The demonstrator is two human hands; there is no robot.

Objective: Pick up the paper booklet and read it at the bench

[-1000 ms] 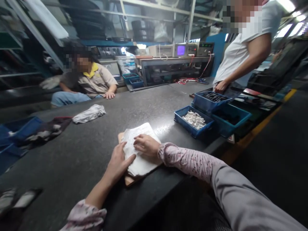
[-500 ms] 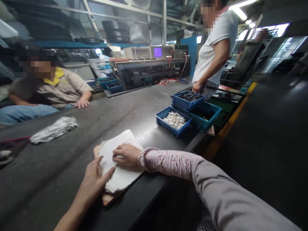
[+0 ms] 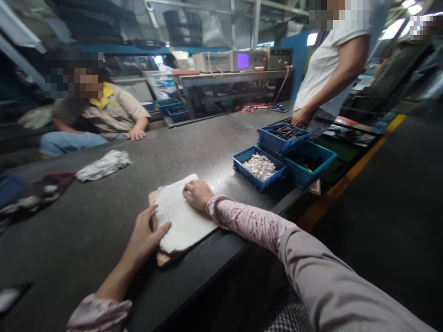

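Observation:
A white layered pad (image 3: 185, 221), of cloth or paper, lies flat on a tan board (image 3: 162, 258) near the table's front edge. I cannot tell which material it is. My left hand (image 3: 145, 233) rests at the pad's left side, thumb on top and fingers apart along the edge. On the pad's upper right part lies my right hand (image 3: 199, 193), palm down, its fingers loosely bent with the tips on the white surface. Nothing shows inside either hand. A flowered sleeve (image 3: 249, 219) covers my right forearm.
Right of the pad stand a blue bin (image 3: 259, 168) of small white parts, another blue bin (image 3: 284, 138) of black parts and a teal bin (image 3: 311, 166). A crumpled white cloth (image 3: 104, 165) lies left. One co-worker (image 3: 114, 110) sits opposite; another person (image 3: 325, 78) stands beyond the bins.
My right hand has slid across the pad toward its upper right, and its fingers are more bent. My left hand stays at the left edge. The camera view has shifted.

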